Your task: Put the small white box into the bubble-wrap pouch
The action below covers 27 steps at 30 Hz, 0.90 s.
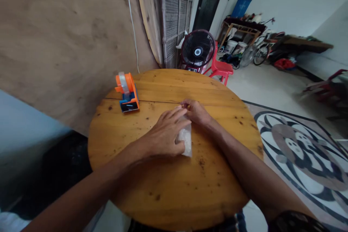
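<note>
Fingers (174, 113) of the left hand (166, 131) reach out straight and slightly spread towards 1 o'clock, laid over a clear packet (187, 141), with the thumb set apart from them, pointing to 3 o'clock and touching the packet's nearer part. At the packet's 12 o'clock end is the right hand (198, 113), its fingers bent in close to the left fingertips; whether they pinch the plastic cannot be told, as that end is mostly hidden. The packet lies near the middle of the table (160, 195), its length running roughly from 12 to 6 o'clock, its 6 o'clock end uncovered and whitish. Round and of yellow-brown wood, the table has dark knots and 1 dark seam crossing beyond the hands. Well apart from them, at between 10 and 11 o'clock on the table, stands an orange and blue tape dispenser (133, 98) holding 1 roll of clear tape. Past the rim, just right of 12 o'clock, is a fan (198, 40), with a red chair (222, 66) beside it at 1 o'clock; on the floor at 3 o'clock is a round design (307, 152) with 2 pandas
</note>
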### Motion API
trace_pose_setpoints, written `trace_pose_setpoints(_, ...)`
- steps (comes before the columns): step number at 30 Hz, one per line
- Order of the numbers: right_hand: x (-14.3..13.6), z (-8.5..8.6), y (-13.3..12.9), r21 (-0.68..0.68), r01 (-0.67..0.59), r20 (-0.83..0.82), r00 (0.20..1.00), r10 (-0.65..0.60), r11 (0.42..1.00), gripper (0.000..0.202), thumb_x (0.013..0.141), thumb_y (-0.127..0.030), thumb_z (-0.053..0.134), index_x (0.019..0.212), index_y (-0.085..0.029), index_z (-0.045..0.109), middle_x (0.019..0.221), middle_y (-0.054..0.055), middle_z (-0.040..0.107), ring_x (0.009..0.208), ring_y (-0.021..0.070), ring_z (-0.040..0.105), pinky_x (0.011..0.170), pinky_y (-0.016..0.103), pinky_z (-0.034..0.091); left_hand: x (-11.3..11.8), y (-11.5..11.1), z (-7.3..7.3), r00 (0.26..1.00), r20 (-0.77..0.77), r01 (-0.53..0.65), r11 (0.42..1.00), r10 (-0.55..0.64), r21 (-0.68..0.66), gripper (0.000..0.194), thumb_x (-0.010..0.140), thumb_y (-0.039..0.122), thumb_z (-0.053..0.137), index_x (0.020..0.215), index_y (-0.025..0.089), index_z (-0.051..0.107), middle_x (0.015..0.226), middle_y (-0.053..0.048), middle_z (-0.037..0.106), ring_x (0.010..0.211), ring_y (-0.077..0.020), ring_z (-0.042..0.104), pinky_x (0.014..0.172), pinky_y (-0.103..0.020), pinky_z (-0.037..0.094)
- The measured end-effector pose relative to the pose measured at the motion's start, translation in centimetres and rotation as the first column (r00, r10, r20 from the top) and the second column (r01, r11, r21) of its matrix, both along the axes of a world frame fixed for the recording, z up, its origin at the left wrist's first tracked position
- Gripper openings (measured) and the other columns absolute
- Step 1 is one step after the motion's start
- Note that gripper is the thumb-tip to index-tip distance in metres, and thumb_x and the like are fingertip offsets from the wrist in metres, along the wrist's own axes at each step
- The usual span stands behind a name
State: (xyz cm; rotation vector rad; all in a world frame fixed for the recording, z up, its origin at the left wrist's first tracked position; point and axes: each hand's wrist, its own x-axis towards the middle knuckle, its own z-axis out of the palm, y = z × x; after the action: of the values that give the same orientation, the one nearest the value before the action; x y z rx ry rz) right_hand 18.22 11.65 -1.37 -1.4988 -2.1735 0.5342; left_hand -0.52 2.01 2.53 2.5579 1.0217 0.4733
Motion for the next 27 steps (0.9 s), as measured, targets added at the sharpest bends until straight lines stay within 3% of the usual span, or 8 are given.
trace_pose_setpoints(3,-0.1,0.3,-0.2,0.006,0.02,0.018,1.0,-0.021,1.0,0.032,0.08,-0.017,0.062,0.112,-0.017,0.066,0.093,0.004,0.069,0.071,0.013,0.058,0.069,0.025,0.043,0.0,1.1,0.5,0.992,-0.077,0.094,0.993,-0.1,-0.073,0.058,0.071,0.027,0.055,0.128,0.017,0.052,0.144,-0.013,0.046,0.14,-0.0336,0.031,0.116,-0.052,0.022)
trace_pose_setpoints(6,0.1,0.3,-0.2,0.006,0.006,-0.014,1.0,-0.006,1.0,0.032,0.08,-0.016,0.062,0.112,-0.017,0.065,0.092,0.003,0.068,0.07,0.0117,0.056,0.068,0.024,0.043,-0.3,1.8,0.2,0.988,-0.093,0.104,0.982,-0.12,-0.156,0.059,0.073,0.029,0.053,0.131,0.019,0.052,0.139,-0.011,0.052,0.132,-0.0325,0.042,0.112,-0.05,0.03)
trace_pose_setpoints(9,0.6,0.4,0.0,-0.035,0.0,-0.058,0.998,-0.002,0.999,0.034,0.08,-0.017,0.064,0.114,-0.016,0.063,0.095,0.003,0.066,0.068,0.0099,0.053,0.065,0.023,0.043,-0.5,2.0,-0.3,0.988,-0.096,0.098,0.971,-0.121,-0.217,0.06,0.075,0.031,0.051,0.135,0.02,0.051,0.138,-0.009,0.054,0.131,-0.0314,0.044,0.111,-0.047,0.031)
trace_pose_setpoints(15,2.3,1.3,0.3,-0.142,0.082,-0.042,0.995,-0.089,0.986,0.046,0.076,-0.028,0.072,0.118,-0.015,0.058,0.09,0.004,0.066,0.063,0.0112,0.054,0.059,0.024,0.041,-0.6,1.8,-0.3,0.992,-0.052,0.099,0.974,-0.112,-0.205,0.059,0.074,0.029,0.053,0.132,0.021,0.054,0.139,-0.009,0.053,0.131,-0.0314,0.043,0.11,-0.047,0.033)
trace_pose_setpoints(19,2.8,2.0,0.4,-0.248,0.109,-0.127,0.981,-0.144,0.963,0.031,0.078,-0.029,0.07,0.105,-0.015,0.061,0.082,0.005,0.066,0.056,0.011,0.054,0.052,0.024,0.041,-0.7,1.6,-0.3,0.994,-0.051,0.085,0.978,-0.096,-0.191,0.058,0.075,0.028,0.052,0.132,0.02,0.055,0.139,-0.011,0.053,0.132,-0.0321,0.042,0.109,-0.046,0.034)
trace_pose_setpoints(23,2.6,1.8,0.7,-0.304,0.053,-0.252,0.958,-0.134,0.951,0.019,0.082,-0.029,0.065,0.094,-0.014,0.063,0.079,0.004,0.066,0.051,0.0083,0.052,0.051,0.023,0.043,-0.7,1.6,-0.5,0.993,-0.024,0.107,0.98,-0.113,-0.166,0.054,0.075,0.028,0.052,0.129,0.022,0.057,0.134,-0.009,0.057,0.127,-0.0307,0.048,0.106,-0.044,0.037)
trace_pose_setpoints(27,2.6,1.3,0.8,-0.337,-0.035,-0.288,0.955,-0.067,0.941,0.026,0.077,-0.024,0.068,0.1,-0.014,0.064,0.085,0.004,0.067,0.062,0.011,0.058,0.059,0.023,0.047,-0.6,1.6,-0.6,0.992,-0.011,0.12,0.979,-0.123,-0.166,0.053,0.075,0.028,0.052,0.128,0.022,0.058,0.134,-0.008,0.056,0.128,-0.0305,0.046,0.108,-0.044,0.034)
